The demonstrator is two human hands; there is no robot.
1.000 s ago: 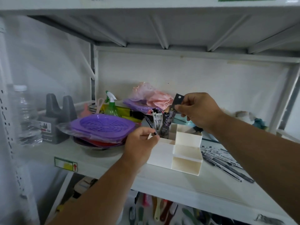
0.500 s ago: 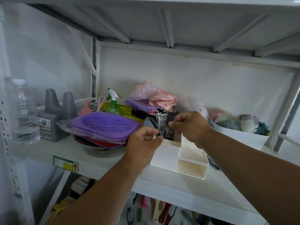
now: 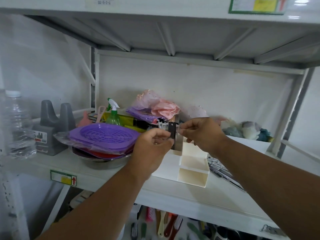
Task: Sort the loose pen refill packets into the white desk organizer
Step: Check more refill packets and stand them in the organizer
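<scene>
Head view, frame centre: both hands, left (image 3: 152,146) and right (image 3: 202,134), pinched thin dark plastic refill packet (image 3: 172,131) over white plastic organizer (image 3: 192,177). Judged light, floppy; hold edges.

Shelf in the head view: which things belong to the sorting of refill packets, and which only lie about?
Belonging to the job:
white desk organizer
dark refill packet, held by left hand and right hand
loose refill packets on the shelf

Only lying about:
purple strainer
spray bottle
water bottle
pink bag
</scene>
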